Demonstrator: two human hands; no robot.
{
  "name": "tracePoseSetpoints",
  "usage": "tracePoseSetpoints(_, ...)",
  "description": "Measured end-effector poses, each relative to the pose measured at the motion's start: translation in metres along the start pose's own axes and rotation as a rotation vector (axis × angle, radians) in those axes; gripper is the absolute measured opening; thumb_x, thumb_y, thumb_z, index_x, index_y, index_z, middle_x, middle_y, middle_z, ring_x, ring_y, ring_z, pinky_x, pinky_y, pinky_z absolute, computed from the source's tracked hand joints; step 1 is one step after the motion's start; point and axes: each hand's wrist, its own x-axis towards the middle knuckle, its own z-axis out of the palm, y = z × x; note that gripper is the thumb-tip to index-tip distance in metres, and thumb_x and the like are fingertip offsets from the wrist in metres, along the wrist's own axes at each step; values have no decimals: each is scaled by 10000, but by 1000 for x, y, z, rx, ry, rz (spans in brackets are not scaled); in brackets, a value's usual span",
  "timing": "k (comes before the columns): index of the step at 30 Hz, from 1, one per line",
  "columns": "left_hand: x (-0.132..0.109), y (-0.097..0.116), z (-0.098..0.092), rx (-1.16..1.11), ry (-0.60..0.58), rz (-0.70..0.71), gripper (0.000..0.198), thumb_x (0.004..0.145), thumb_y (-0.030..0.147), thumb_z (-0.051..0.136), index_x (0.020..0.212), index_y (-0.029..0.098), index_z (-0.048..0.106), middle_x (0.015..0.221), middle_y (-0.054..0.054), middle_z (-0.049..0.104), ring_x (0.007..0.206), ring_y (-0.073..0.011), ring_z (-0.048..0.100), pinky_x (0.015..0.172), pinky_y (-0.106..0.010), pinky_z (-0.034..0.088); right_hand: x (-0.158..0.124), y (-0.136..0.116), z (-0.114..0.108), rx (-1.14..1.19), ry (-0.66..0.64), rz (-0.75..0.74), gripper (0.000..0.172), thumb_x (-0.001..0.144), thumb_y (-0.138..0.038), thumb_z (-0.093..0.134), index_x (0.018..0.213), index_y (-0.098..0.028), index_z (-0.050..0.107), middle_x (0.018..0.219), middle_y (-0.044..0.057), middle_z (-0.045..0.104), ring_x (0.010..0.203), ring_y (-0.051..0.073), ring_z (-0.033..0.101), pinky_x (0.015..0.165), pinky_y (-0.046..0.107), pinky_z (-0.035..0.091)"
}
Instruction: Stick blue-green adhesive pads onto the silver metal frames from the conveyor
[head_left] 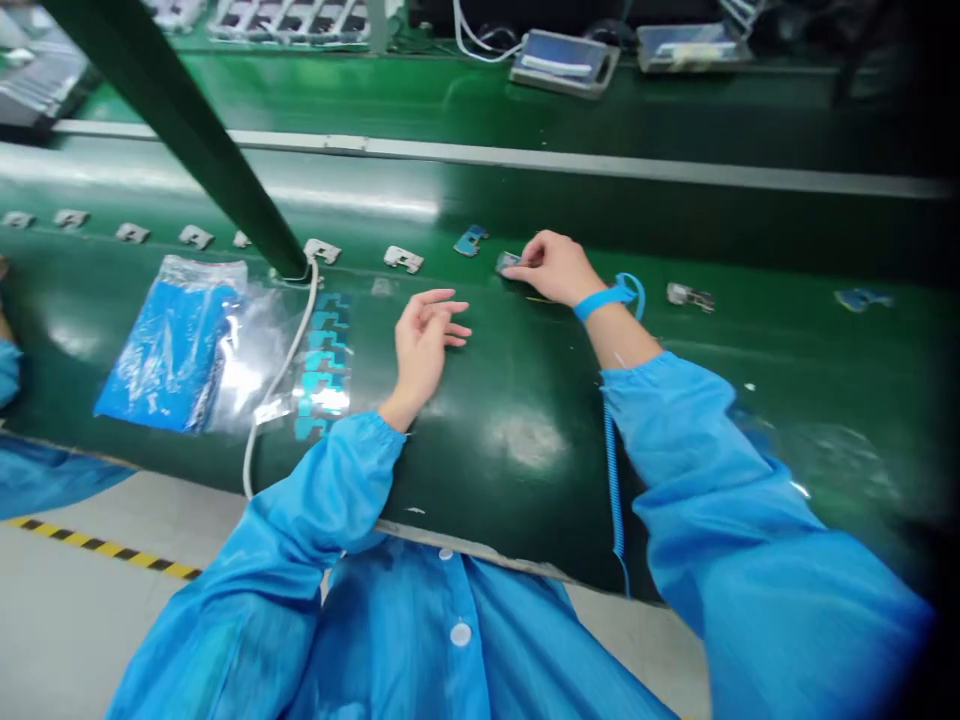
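Note:
My right hand (553, 266) reaches forward over the green conveyor belt (525, 400) and pinches a small flat part (508, 262) at its fingertips; a blue wrist strap (609, 296) with a coiled cord circles that wrist. Nearer to me, my left hand (424, 338) rests on the belt with its fingers loosely apart and nothing in it. A blue part (470, 240) lies just left of the pinched one. A sheet of teal stickers (324, 368) lies left of my left hand.
A row of small grey metal parts (403, 259) runs along the belt's far side. A clear bag of blue items (174, 345) lies at left. A dark green post (187, 130) slants overhead with a white cable (279, 372). Trays (564, 60) stand behind. Another person's blue sleeve (9, 370) shows at far left.

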Motion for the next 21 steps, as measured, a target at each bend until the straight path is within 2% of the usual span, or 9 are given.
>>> tracePoseSetpoints(1, -2, -2, 2, -6, 18, 11, 285, 983, 297, 733, 1259, 241, 683, 1280, -81, 834, 796, -126, 784, 717, -245, 617, -3, -5, 2, 222, 5, 23, 422, 705, -271, 1034, 765, -228, 618, 714, 2, 642, 772, 176, 625, 780, 358, 530)
tracePoseSetpoints(4, -4, -3, 11, -144, 72, 36, 560, 982, 300, 820, 1495, 242, 603, 1670, -108, 641, 1302, -198, 762, 1122, -336, 600, -22, -38, 24, 455, -113, -12, 501, 705, -516, 1027, 869, -237, 644, 717, -7, 706, 659, 152, 641, 636, 309, 522)
tracePoseSetpoints(7, -1, 11, 11, -318, -15, 45, 422, 1095, 359, 682, 1479, 183, 672, 1647, -112, 668, 1605, -254, 578, 1361, -417, 426, -51, -86, 61, 739, -275, -43, 591, 669, -585, 1046, 946, -230, 664, 863, 10, 764, 747, 167, 705, 714, 317, 592)
tracePoseSetpoints(9, 0, 27, -2, -332, 44, 155, 369, 1131, 385, 608, 1373, 144, 747, 1618, -136, 690, 1633, -258, 549, 1391, -401, 382, -74, -114, 89, 758, -188, -86, 589, 744, -623, 996, 1041, -245, 656, 970, 15, 769, 821, 173, 712, 771, 323, 612)
tracePoseSetpoints(11, -3, 46, -28, -310, 194, 291, 393, 1145, 425, 571, 1363, 150, 748, 1604, -149, 698, 1563, -242, 621, 1358, -378, 421, -102, -137, 114, 610, -62, -172, 539, 883, -635, 881, 1186, -255, 647, 1110, 55, 767, 910, 203, 715, 831, 368, 628)
tracePoseSetpoints(12, -7, 56, -44, -294, 270, 347, 423, 1154, 460, 548, 1401, 164, 722, 1585, -150, 710, 1486, -231, 682, 1316, -374, 468, -117, -145, 125, 483, -60, -249, 499, 964, -614, 801, 1265, -248, 647, 1203, 100, 765, 994, 239, 724, 890, 418, 637)
tracePoseSetpoints(15, -28, 79, -98, -260, 428, 401, 492, 1123, 548, 601, 1469, 204, 662, 1342, -122, 818, 1060, -184, 823, 1032, -315, 612, -165, -160, 144, 47, -385, -657, 483, 1084, -497, 677, 1483, -226, 661, 1591, 222, 666, 1444, 401, 633, 1172, 614, 553)
tracePoseSetpoints(18, -56, 91, -144, -240, 542, 434, 420, 1091, 482, 666, 1453, 269, 658, 1029, -12, 841, 723, -84, 731, 819, -219, 600, -202, -153, 138, -197, -589, -866, 519, 1148, -460, 576, 1614, -236, 624, 1775, 196, 525, 1630, 457, 502, 1284, 710, 458)
tracePoseSetpoints(21, -80, 91, -169, -214, 577, 415, 325, 1058, 410, 662, 1325, 229, 706, 857, 11, 795, 603, -75, 671, 685, -201, 549, -220, -123, 107, -194, -568, -889, 523, 1167, -442, 542, 1605, -169, 635, 1678, 217, 633, 1594, 432, 576, 1268, 680, 517)
